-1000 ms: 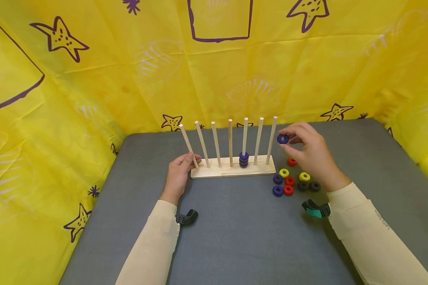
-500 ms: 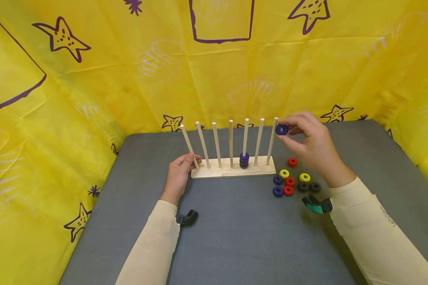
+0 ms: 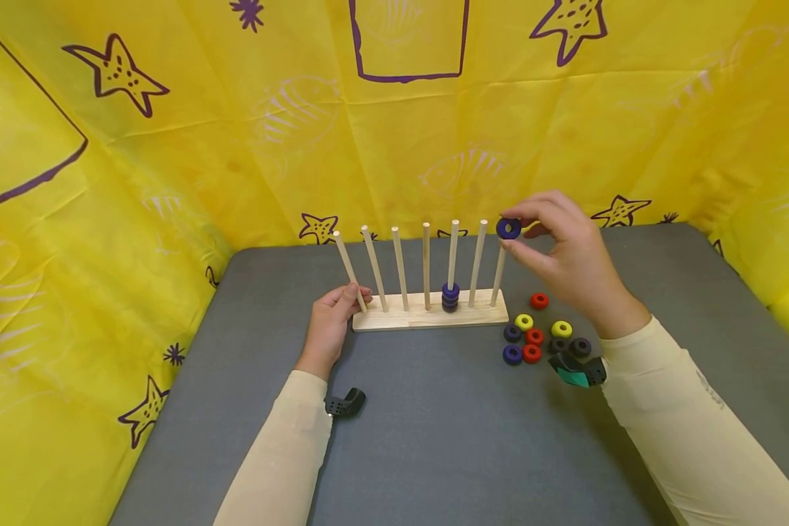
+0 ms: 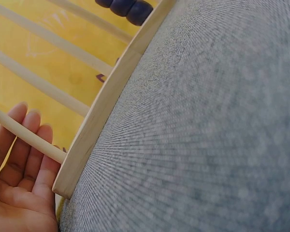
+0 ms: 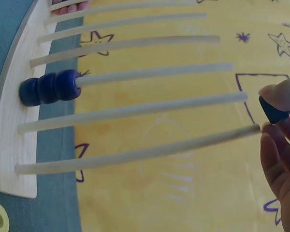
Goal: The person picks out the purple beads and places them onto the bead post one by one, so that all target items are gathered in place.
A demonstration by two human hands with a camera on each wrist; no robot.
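Note:
A wooden base point(image 3: 427, 315) carries several upright pegs, and three blue rings point(image 3: 450, 298) are stacked on the third peg from the right. My left hand point(image 3: 329, 321) is at the base's left end, its thumb and fingers around the leftmost peg point(image 3: 345, 259); the left wrist view shows its fingers behind that peg point(image 4: 34, 140). My right hand point(image 3: 568, 256) pinches a blue ring point(image 3: 501, 229) between thumb and fingers, in front of the rightmost peg's top. In the right wrist view the pinched ring point(image 5: 271, 112) is just beyond the tips of the pegs.
Right of the base, loose rings lie on the grey table point(image 3: 434, 438): red point(image 3: 539, 300), yellow point(image 3: 524, 321), blue point(image 3: 513, 355) and dark ones point(image 3: 558, 345). The band on my right wrist point(image 3: 577, 370) is just above the dark rings. A yellow patterned cloth point(image 3: 394, 146) hangs behind the table.
My right hand has moved up and to the left with the blue ring, from beside the rightmost peg to over its top. My left hand has stayed in place.

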